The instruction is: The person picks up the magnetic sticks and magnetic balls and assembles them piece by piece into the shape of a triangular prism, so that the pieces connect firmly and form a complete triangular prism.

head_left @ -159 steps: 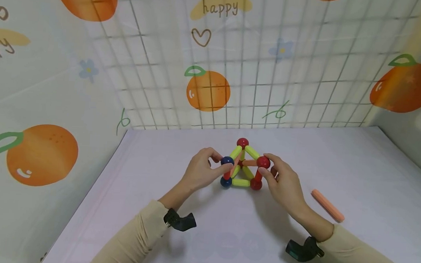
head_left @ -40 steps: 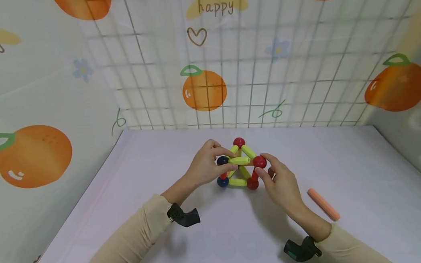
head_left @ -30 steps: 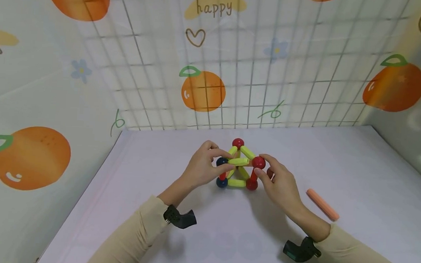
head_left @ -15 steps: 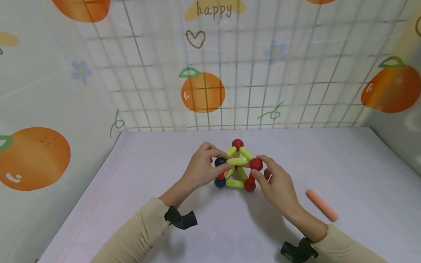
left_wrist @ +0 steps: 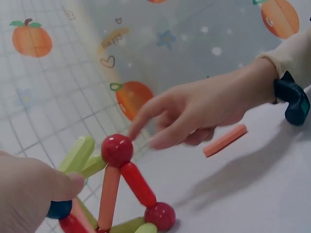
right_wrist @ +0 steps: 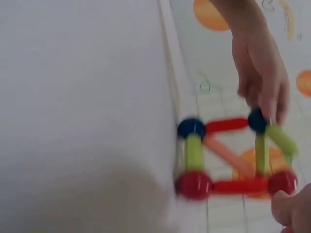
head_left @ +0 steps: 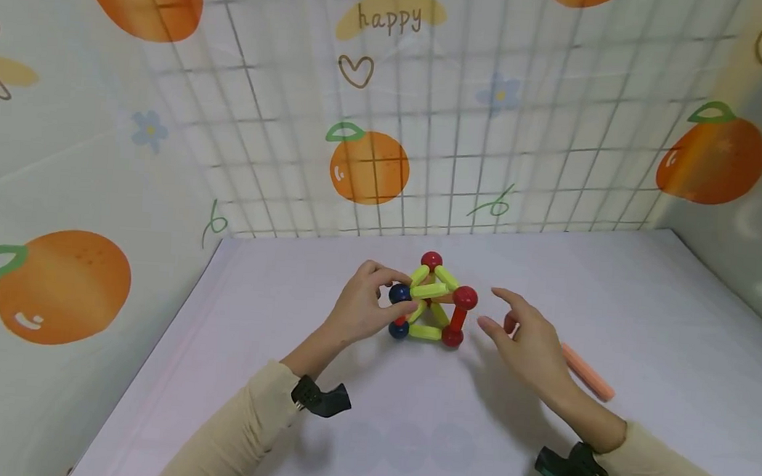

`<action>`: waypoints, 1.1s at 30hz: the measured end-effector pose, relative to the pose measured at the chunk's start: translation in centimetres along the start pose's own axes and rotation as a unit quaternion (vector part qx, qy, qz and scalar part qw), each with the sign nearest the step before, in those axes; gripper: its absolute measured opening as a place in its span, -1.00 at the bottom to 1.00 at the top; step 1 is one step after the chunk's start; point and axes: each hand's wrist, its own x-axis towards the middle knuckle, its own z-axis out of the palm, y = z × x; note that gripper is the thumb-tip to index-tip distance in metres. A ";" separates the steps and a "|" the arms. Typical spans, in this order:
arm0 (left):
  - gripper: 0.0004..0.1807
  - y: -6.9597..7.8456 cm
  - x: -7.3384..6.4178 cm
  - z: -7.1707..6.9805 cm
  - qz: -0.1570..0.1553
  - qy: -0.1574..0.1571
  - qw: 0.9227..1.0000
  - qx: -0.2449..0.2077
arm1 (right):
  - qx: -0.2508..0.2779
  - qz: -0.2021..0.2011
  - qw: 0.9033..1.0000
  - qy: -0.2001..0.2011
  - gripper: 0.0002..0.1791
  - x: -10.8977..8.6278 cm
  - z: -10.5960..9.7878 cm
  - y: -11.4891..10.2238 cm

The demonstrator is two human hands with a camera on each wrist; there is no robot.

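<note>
A magnetic ball-and-stick frame stands on the table. My left hand (head_left: 365, 306) pinches its upper dark blue ball (head_left: 400, 294) between thumb and fingers. From that ball a yellow-green stick (head_left: 430, 290) points toward the upper red ball (head_left: 465, 298); in the right wrist view its far end hangs free. A red stick (head_left: 458, 319) joins the upper red ball to the lower red ball (head_left: 452, 335). My right hand (head_left: 534, 346) is just right of the frame, thumb and forefinger apart, holding nothing. Another red ball (head_left: 431, 260) tops the frame at the back.
A loose salmon-orange stick (head_left: 589, 372) lies on the table behind the right hand's wrist. The pale tabletop (head_left: 273, 282) ends at a grid-and-orange patterned backdrop (head_left: 282, 144), which also rises on the left and right.
My right hand has let go of the upper red ball and moved to the right. Since the oldest frame, the yellow-green stick has appeared at the blue ball in my left hand.
</note>
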 end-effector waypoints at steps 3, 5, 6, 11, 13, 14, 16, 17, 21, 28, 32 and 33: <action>-0.50 -0.6 -0.3 -0.2 -0.017 -0.026 0.999 0.007 | -0.032 0.011 0.999 -0.011 -0.35 -1.0 -1.9 2.4; -0.47 -1.0 -0.5 -0.4 -0.025 -0.039 0.999 0.011 | -0.064 0.019 0.997 -0.039 -0.32 -1.7 -3.3 4.0; -0.46 -1.2 -0.5 -0.5 -0.027 -0.044 0.999 0.013 | -0.081 0.024 0.995 -0.058 -0.31 -2.0 -4.0 4.8; -0.53 -1.6 -0.4 -0.8 -0.022 -0.030 0.999 0.014 | -0.157 0.058 0.975 -0.144 -0.20 -3.4 -6.6 7.7; -0.55 -1.5 -0.2 -0.7 -0.018 -0.022 0.999 0.015 | -0.171 0.072 0.970 -0.159 -0.19 -3.8 -7.3 8.5; -0.55 -1.4 -0.2 -0.6 -0.017 -0.021 1.000 0.013 | -0.176 0.077 0.968 -0.163 -0.20 -4.0 -7.5 8.8; -0.56 -1.3 -0.2 -0.4 -0.014 -0.019 1.000 0.014 | -0.176 0.082 0.967 -0.167 -0.25 -4.3 -7.8 9.3; -0.56 -1.2 -0.2 -0.2 -0.012 -0.018 1.000 0.015 | -0.175 0.081 0.967 -0.167 -0.28 -4.3 -7.8 9.5; -0.58 -1.2 -0.5 0.1 -0.007 -0.009 1.000 0.012 | -0.171 0.074 0.969 -0.160 -0.41 -4.5 -7.8 10.0; -0.60 -1.7 -0.7 -0.1 -0.007 -0.004 1.000 0.001 | -0.160 0.075 0.971 -0.158 -0.52 -4.5 -7.8 10.4; -0.60 -1.9 -0.7 -0.1 -0.003 -0.008 1.000 -0.001 | -0.154 0.075 0.971 -0.166 -0.54 -4.5 -7.9 10.6; -0.60 -1.9 -0.7 -0.2 -0.003 -0.008 1.000 -0.001 | -0.152 0.072 0.972 -0.164 -0.56 -4.5 -7.9 10.5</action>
